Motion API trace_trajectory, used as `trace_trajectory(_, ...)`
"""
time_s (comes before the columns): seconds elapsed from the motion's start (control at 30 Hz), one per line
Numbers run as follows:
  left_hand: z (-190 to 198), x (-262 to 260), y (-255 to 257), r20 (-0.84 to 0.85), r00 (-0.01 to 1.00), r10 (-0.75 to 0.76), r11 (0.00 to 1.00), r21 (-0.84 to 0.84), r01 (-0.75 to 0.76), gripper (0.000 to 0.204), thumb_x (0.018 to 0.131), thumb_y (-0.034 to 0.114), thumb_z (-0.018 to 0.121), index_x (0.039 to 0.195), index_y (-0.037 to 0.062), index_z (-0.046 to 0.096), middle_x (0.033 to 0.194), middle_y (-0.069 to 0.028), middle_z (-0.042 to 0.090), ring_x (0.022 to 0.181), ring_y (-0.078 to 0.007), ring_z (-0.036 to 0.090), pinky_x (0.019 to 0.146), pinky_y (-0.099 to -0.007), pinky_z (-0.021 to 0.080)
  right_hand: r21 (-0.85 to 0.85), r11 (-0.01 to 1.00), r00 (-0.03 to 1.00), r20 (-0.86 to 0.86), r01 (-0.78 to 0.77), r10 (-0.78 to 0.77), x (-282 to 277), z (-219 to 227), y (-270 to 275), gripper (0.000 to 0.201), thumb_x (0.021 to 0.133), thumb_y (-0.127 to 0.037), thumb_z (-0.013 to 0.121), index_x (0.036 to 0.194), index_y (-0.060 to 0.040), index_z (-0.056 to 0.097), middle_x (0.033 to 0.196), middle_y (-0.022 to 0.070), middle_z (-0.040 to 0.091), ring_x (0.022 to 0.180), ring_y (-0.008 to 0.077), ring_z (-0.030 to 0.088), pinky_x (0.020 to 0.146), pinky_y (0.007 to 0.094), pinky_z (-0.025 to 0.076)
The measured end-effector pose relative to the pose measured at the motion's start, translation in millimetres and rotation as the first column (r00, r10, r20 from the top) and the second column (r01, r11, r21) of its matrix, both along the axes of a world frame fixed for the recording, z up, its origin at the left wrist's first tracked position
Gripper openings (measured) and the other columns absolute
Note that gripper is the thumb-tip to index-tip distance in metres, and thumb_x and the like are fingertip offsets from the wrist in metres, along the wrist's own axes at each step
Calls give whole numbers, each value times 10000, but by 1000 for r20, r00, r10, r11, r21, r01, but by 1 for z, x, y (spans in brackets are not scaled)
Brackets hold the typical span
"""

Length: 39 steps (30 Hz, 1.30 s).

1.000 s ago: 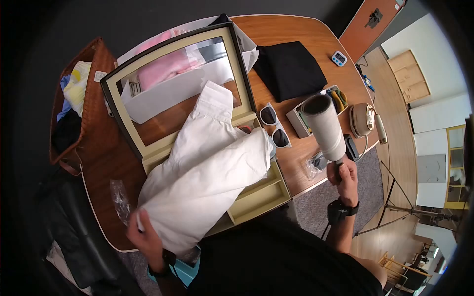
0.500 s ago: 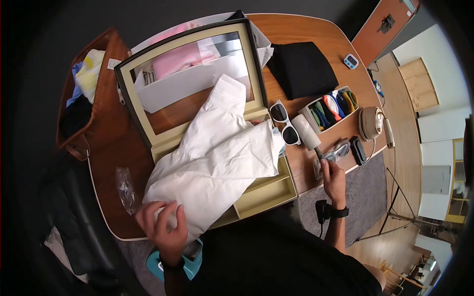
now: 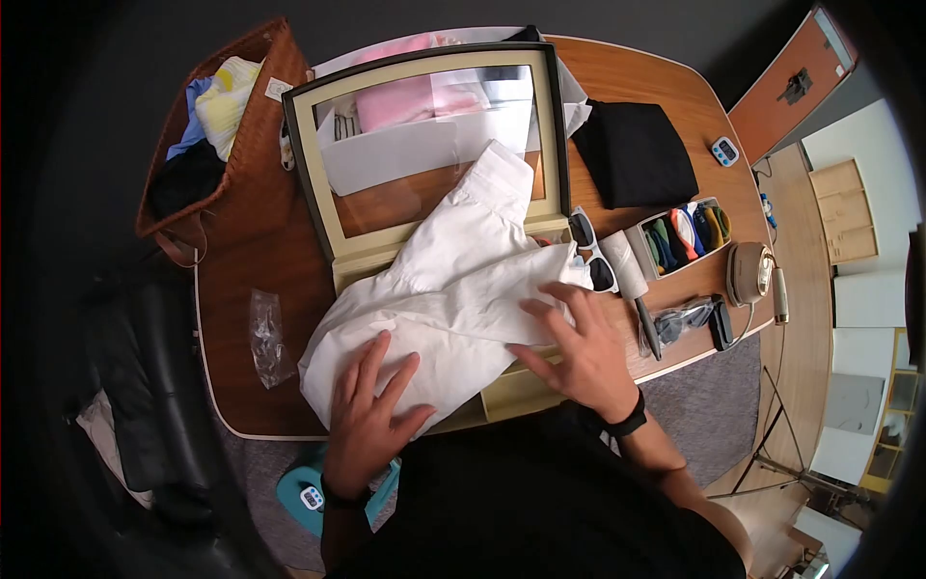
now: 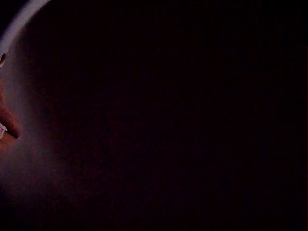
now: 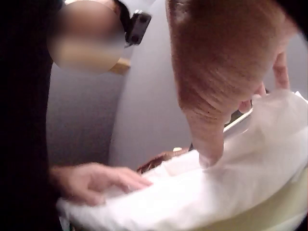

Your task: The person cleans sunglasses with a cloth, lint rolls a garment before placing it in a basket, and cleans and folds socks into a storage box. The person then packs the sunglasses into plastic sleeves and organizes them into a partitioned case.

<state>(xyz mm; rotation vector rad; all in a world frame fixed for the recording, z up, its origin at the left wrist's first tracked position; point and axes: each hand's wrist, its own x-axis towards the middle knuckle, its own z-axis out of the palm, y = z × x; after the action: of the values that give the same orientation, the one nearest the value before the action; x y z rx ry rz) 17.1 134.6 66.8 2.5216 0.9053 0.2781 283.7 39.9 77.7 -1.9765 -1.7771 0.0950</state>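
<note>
A white shirt (image 3: 453, 280), with one cuffed sleeve stretched toward the back, lies across an open cream-lined box (image 3: 526, 394) whose windowed lid stands up behind it. On the shirt's near left part rests my left hand (image 3: 371, 415), fingers spread. My right hand (image 3: 586, 362) touches the shirt's right edge with spread fingertips. In the right wrist view the thumb of that right hand (image 5: 231, 62) meets the white cloth (image 5: 231, 178). To the right lies a lint roller (image 3: 629, 268), its dark handle toward me. The left wrist view is almost wholly dark.
White-framed sunglasses (image 3: 600, 273) sit beside the roller. Farther right are a box of rolled socks (image 3: 683, 239), a handheld steamer (image 3: 748, 273) and a bagged item (image 3: 683, 321). Folded black cloth (image 3: 637, 154) lies behind. On the left stand a clothes basket (image 3: 253, 145) and clear plastic wrap (image 3: 267, 338).
The lint roller, held up in my right hand before, now lies on the table, let go. My right hand has moved left onto the shirt. My left hand has shifted farther onto the cloth.
</note>
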Motion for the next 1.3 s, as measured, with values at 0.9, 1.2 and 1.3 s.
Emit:
trace_trajectory(0.9, 10, -40, -9, -142, 988, -57, 995, -89, 44, 644, 687, 152, 761, 1306, 119, 586, 1466, -176, 415, 1376, -384, 354, 1117, -556, 302, -54, 784, 765, -266, -619, 586, -40, -22, 35, 572, 691, -244, 790, 1212, -89, 612, 1294, 88, 509, 1261, 261, 456, 1103, 412, 336)
trace_trajectory(1.2, 41, -29, -3, 191, 967, -167, 962, 247, 117, 247, 751, 22, 654, 977, 104, 710, 987, -60, 682, 1042, -279, 634, 967, -481, 495, 81, 893, 896, 49, -444, 441, -64, -35, 34, 757, 618, -116, 736, 1349, -148, 540, 1361, 68, 531, 1250, 247, 511, 1090, 400, 386)
trace_trajectory(1.3, 40, -31, 1, 393, 892, -222, 796, 602, -67, 252, 837, 168, 679, 1089, 165, 689, 1079, -52, 661, 1097, -275, 612, 943, -506, 516, 147, 902, 886, -180, -406, 428, -50, -11, 45, 720, 605, -21, 675, 1309, -135, 573, 1231, 84, 633, 1084, 265, 634, 931, 359, 527)
